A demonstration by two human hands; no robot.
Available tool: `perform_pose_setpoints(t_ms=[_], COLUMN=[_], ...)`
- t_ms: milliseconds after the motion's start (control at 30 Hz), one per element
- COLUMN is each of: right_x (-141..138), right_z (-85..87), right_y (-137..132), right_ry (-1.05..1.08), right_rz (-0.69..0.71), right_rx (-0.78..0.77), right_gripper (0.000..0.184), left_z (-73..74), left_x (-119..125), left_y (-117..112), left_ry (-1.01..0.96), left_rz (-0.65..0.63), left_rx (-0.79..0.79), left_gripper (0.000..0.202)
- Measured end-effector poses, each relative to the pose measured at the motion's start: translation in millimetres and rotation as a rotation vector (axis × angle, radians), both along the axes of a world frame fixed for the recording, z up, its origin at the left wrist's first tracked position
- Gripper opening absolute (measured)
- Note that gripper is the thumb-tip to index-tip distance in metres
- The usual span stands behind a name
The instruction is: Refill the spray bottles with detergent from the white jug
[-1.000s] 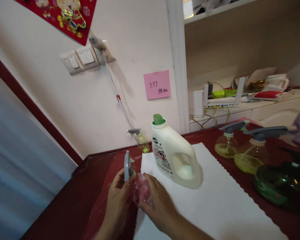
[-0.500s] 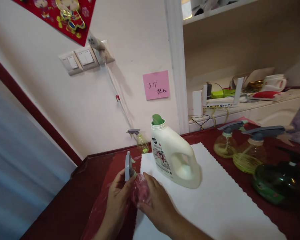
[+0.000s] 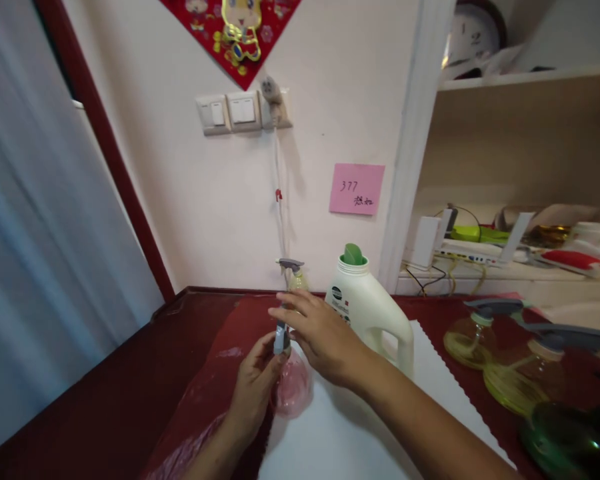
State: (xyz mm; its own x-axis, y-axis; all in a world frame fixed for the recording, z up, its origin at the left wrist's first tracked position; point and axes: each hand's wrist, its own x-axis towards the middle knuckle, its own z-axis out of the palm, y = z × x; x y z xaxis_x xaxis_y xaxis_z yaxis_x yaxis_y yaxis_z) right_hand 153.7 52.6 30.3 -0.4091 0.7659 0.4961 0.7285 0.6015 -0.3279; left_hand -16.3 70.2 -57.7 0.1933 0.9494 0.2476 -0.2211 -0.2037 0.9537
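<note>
My left hand (image 3: 255, 383) grips a small pink spray bottle (image 3: 293, 390) at its neck, thumb by the grey trigger head (image 3: 281, 339). The bottle stands at the left edge of a white mat (image 3: 345, 433). My right hand (image 3: 320, 333) hovers open above the trigger head, fingers spread and pointing left, holding nothing. Just behind my right hand stands a white detergent jug (image 3: 373, 310) with an open neck and green insert. A small yellow spray bottle (image 3: 295, 277) stands by the wall.
Two yellow spray bottles (image 3: 473, 333) (image 3: 525, 377) with grey triggers and a dark green one (image 3: 570, 443) stand at the right on the dark red table (image 3: 130, 400). A shelf (image 3: 505, 270) holds a router, cables and clutter. A cord (image 3: 280, 200) hangs from the wall sockets.
My right hand has left the pink bottle's body and risen over the trigger head. The left hand keeps its grip. The camera has swung left and up.
</note>
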Motion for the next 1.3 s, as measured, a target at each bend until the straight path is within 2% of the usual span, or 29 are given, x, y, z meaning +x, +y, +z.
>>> perform_pose_setpoints(t_ms=[167, 367, 467, 867, 1000, 1067, 1300], right_x=[1, -1, -2, -11, -12, -14, -22], right_z=[12.1, 24.2, 29.2, 34.1, 36.3, 37.9, 41.1], right_y=[17, 22, 23, 18, 17, 15, 12], right_ry=[-0.14, -0.21, -0.244, -0.351, -0.363, -0.369, -0.393], right_rz=[0.123, 0.213, 0.229, 0.113, 0.076, 0.048, -0.019], right_rx=[-0.037, -0.055, -0.106, -0.2, -0.206, -0.213, -0.218], right_gripper=[0.039, 0.018, 0.015, 0.016, 0.016, 0.016, 0.013], left_z=[-6.6, -12.2, -12.2, -7.7, -4.2, -2.0, 1.1], left_x=[3, 3, 4, 4, 1, 1, 8], left_y=[0, 2, 1, -1, 0, 1, 2], left_ry=[-0.042, -0.069, -0.079, -0.09, -0.078, -0.06, 0.055], left_rz=[0.017, 0.024, 0.022, -0.003, -0.016, 0.017, 0.162], left_rx=[0.029, 0.04, 0.032, 0.044, 0.041, 0.033, 0.016], left_gripper=[0.041, 0.04, 0.043, 0.04, 0.053, 0.056, 0.035])
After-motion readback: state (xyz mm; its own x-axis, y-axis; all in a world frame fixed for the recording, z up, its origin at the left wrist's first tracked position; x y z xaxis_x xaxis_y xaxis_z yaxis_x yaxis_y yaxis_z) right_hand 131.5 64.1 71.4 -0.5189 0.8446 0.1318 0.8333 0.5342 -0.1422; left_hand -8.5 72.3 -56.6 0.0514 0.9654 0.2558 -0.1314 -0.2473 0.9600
